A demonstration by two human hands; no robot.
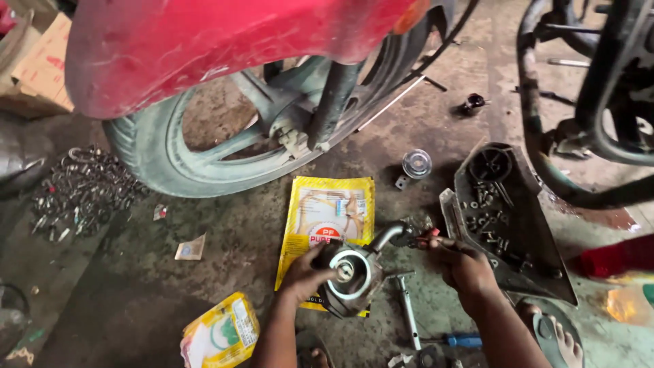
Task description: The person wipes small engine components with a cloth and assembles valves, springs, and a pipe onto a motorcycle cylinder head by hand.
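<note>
We record a metal engine part (354,276) with a round face and curved pipe, held just above the floor (225,232), near centre; our left hand (305,276) is clamped on its left side; our right hand (463,266), just right of it, grips a red-handled tool (419,238) at the pipe's end; yellow packet (330,218) beneath; dark tray of bolts (497,218) right; motorcycle wheel (225,150) far.

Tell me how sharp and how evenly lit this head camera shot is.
Head view: daylight is soft and even, without hard shadows; the metal part in the left hand is fairly sharp; the right hand is slightly soft; the red mudguard looms large and curved; bottom left floor falls dark.
</note>
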